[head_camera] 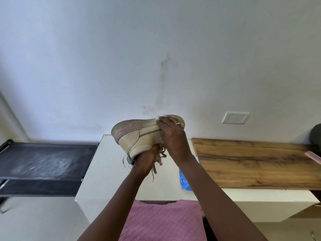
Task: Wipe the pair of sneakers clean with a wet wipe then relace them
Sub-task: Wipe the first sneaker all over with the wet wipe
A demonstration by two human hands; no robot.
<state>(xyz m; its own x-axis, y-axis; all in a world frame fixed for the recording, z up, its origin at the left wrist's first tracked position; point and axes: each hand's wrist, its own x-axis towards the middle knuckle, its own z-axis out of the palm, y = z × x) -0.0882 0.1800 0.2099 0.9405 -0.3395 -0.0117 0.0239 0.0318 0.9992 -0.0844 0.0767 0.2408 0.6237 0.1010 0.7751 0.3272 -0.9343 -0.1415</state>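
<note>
**Beige sneaker held above white cabinet, wipe on its side**

Beige with pink trim, the sneaker [137, 136] is held in the air in front of the wall [104, 58], above the far end of the cabinet [104, 162]. It touches no surface. Its side faces the camera.

Left hand [147, 159]: grips the sneaker from below at the opening. The fingers reach into the shoe and are hidden there.

Right hand [173, 138]: lies over the upper side of the sneaker with fingers bent, pressing a wipe [158, 118] against the shoe. Only a small white edge of the wipe shows past the fingertips. A ring [178, 123] sits on one finger.

Laces [160, 156]: hang loose between the two wrists, untied.

Surfaces:
- The cabinet has a plain white top and white front.
- A wooden top [251, 162] with dark grain adjoins it on the right.
- A blue packet [184, 180] lies at the join of the two tops, partly hidden by the right forearm.
- A black rack [43, 159] stands to the left, its upper shelf smeared with pale dust.

Room: the wall is white, with a faint grey stain [162, 80] running down toward the sneaker. A white switch plate [235, 117] is mounted low on the right. The floor [34, 220] is pale.
</note>
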